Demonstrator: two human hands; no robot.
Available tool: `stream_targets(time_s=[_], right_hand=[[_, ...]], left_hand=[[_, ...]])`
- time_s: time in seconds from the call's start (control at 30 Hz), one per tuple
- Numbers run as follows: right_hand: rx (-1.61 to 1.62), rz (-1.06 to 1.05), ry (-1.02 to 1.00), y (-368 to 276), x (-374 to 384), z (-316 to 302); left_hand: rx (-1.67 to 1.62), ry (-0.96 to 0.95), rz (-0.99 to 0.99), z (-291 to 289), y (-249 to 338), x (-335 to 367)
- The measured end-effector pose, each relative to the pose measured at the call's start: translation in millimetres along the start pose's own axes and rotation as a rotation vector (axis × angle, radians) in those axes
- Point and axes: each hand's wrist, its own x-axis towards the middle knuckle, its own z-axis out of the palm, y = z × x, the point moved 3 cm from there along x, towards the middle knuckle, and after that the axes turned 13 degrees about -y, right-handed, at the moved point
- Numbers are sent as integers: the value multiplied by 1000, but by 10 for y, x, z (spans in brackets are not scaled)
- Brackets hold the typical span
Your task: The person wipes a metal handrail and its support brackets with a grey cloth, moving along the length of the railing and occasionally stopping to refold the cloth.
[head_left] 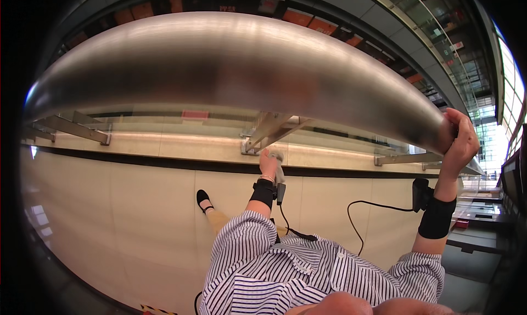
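Observation:
A thick brushed-metal handrail arches across the whole upper half of the view. Toward its right end my right hand grips it, fingers over the top and palm against the near side. Below the rail's middle hangs my left hand, beside the foot of a metal bracket. It is closed on a crumpled greyish cloth, which dangles past the wrist. The hand's far fingers are partly hidden by blur and the cloth. Both wrists wear black bands with small devices.
Glass panels and more brackets run under the rail, above a pale ledge and a dark floor strip. Black cables hang from the wrist devices. My foot in a black shoe stands on beige floor tiles.

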Motion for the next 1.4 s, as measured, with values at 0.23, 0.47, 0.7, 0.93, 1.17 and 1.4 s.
stream_targets(time_s=[0.23, 0.47, 0.7, 0.93, 1.17, 1.4], right_hand=[[28, -9, -1, -48, -3, 5], [6, -24, -15, -112, 17, 13], [1, -24, -34, -102, 21, -17], [5, -39, 3, -97, 19, 27], [173, -29, 108, -253, 58, 102], [-82, -334, 312, -507, -416, 27]], left_hand=[[-1293, 61, -108, -326, 509, -274], [32, 22, 174, -352, 964, 86], [438, -244, 18, -315, 3, 558], [-79, -446, -137, -329, 122, 3], [-972, -668, -187, -1124, 1381, -963], [-1052, -691, -52, -1697, 1933, -1280]])
